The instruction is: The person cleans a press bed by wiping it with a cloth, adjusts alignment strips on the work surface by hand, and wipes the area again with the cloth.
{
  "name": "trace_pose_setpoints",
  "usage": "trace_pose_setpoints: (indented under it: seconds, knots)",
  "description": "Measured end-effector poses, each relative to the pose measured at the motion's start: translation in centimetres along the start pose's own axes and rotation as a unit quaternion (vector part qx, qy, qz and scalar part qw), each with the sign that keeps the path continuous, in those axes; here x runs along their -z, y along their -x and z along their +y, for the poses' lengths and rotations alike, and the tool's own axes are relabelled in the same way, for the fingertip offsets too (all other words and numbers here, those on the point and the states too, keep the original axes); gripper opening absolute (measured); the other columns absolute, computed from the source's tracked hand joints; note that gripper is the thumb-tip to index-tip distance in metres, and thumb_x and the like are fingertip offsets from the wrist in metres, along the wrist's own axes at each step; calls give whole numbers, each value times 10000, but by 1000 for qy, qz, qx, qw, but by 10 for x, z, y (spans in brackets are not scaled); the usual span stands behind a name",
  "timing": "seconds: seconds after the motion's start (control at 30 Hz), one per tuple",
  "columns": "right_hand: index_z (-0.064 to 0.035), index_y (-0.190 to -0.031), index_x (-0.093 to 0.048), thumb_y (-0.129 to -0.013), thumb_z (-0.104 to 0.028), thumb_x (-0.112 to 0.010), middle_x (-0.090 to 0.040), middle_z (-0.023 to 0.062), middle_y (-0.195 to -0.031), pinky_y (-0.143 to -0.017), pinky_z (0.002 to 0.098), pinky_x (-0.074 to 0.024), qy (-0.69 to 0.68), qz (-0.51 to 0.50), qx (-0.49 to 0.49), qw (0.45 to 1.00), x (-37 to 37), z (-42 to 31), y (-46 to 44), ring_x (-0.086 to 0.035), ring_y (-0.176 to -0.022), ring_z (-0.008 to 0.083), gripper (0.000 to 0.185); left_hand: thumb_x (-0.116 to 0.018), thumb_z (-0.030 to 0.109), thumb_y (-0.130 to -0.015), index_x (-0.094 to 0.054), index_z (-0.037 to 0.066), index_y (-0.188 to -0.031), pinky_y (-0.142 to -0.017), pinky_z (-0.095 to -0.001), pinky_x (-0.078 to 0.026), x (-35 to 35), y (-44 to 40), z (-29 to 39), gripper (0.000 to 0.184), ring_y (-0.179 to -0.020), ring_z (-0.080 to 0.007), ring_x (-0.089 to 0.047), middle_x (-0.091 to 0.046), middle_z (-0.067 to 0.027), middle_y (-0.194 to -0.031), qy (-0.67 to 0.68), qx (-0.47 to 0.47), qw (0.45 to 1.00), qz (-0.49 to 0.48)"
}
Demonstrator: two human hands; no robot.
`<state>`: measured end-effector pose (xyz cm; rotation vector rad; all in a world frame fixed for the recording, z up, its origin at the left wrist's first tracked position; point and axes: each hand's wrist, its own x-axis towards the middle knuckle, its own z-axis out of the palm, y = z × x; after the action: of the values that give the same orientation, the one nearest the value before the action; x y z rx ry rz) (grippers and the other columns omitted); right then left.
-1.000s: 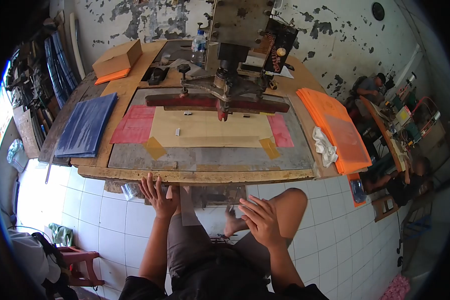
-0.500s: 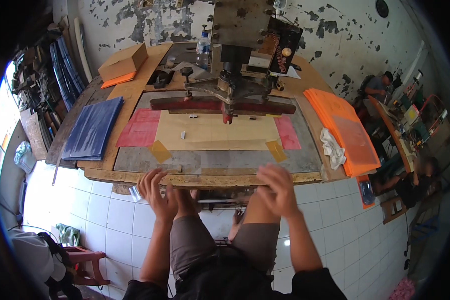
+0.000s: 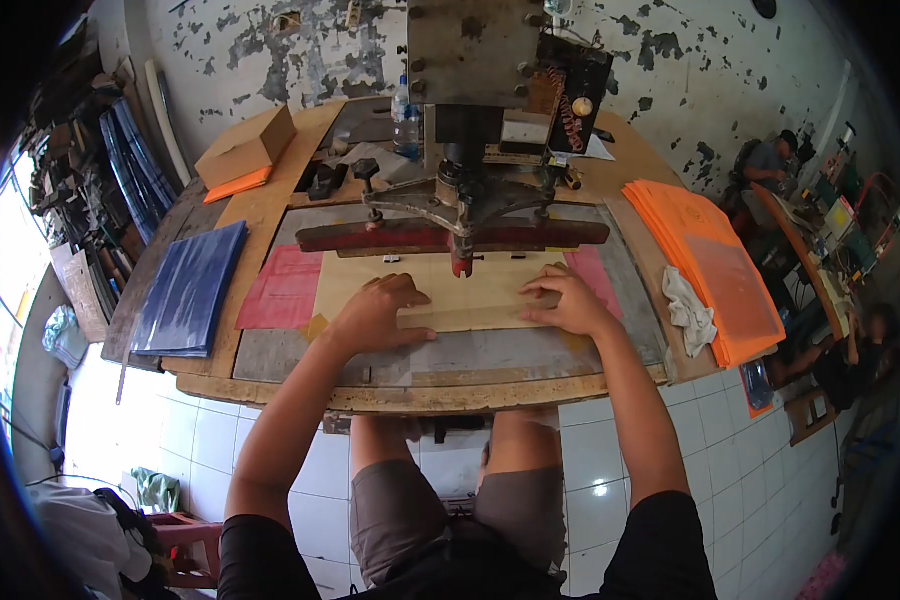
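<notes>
My left hand [image 3: 382, 315] is over the left part of the yellowish sheet [image 3: 460, 290], its thumb and fingers apart. Over the sheet's right part is my right hand [image 3: 568, 300], fingers curved but spread. I see nothing held in either one. The sheet lies on a grey metal plate [image 3: 300, 355], with a pink piece [image 3: 282, 288] at its left and another [image 3: 592, 272] at its right. Just beyond both hands hangs the red bar [image 3: 400, 237] of a machine, with a red-tipped part [image 3: 461, 262] at its middle.
Blue plastic covers [image 3: 190, 290] lie on the left of the table, orange ones [image 3: 705, 265] on the right beside a white cloth [image 3: 688, 308]. A cardboard box [image 3: 247, 145] and a water bottle [image 3: 406, 130] stand behind. Two people sit at the far right.
Both my hands have moved up and forward from the table's front edge onto the yellowish sheet. My legs now sit side by side under the table.
</notes>
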<state>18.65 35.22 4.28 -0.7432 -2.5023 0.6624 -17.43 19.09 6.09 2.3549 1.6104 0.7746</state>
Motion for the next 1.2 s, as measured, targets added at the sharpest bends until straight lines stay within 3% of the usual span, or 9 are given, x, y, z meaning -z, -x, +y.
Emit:
trace_pose_setpoints:
  seconds: [0.2,0.4,0.6,0.7,0.8,0.9,1.2]
  knots:
    - [-70,-1134,-827,-801,-288,-1000,-677,53,-1089,-1014,404,-540,-10,-35,-40,999,5,-11,-2,-666,-1088,238,435,-910,367,-854,-814,60,-1123,-1019,-457,-548,-9,-1,-2,420,-1111,-328,-705,-725,-107,-1111,13,-16,1000,11]
    - [-50,-1106,-798,-827,-228,-980,-669,54,-1091,-1024,400,-541,-7,-27,6,1000,2,-8,-3,-658,-1082,248,378,-935,266,-824,-810,81,-1135,-951,-443,-582,-11,-1,-7,383,-1063,-308,-727,-716,-85,-1048,33,-40,998,33]
    - [-47,-1195,-773,-843,-202,-965,-660,64,-1149,-1023,406,-554,-114,-58,-117,985,6,-27,-3,-651,-1113,267,430,-920,219,-852,-787,85,-1167,-924,-407,-592,-11,0,-1,368,-1002,-269,-736,-734,-88,-1040,113,10,993,18]
    - [-40,-1182,-767,-857,-187,-957,-655,67,-1163,-1000,390,-561,-25,-41,-37,998,3,-18,1,-659,-1085,234,403,-892,193,-866,-772,79,-1167,-877,-392,-584,-8,-2,0,344,-922,-244,-722,-756,-73,-1011,125,38,991,3]
    - [-31,-1140,-759,-892,-171,-934,-674,57,-1137,-982,367,-557,-31,-14,11,999,2,-14,0,-674,-1030,193,335,-893,194,-879,-776,67,-1167,-820,-346,-561,-7,-1,-2,336,-871,-180,-710,-773,-55,-979,147,57,988,2]
    - [-30,-1089,-753,-912,-175,-916,-702,33,-1078,-945,342,-548,-138,-22,-82,987,1,-12,3,-674,-975,145,280,-894,190,-904,-779,58,-1172,-771,-293,-533,3,-1,6,320,-864,-113,-690,-769,-32,-985,191,110,975,16]
    - [-49,-1121,-737,-952,-116,-847,-691,-8,-937,-792,263,-506,-414,59,-62,906,16,12,9,-639,-882,100,213,-863,95,-961,-708,7,-1211,-784,-261,-573,9,0,-3,306,-939,-89,-707,-727,-32,-1078,423,140,894,47]
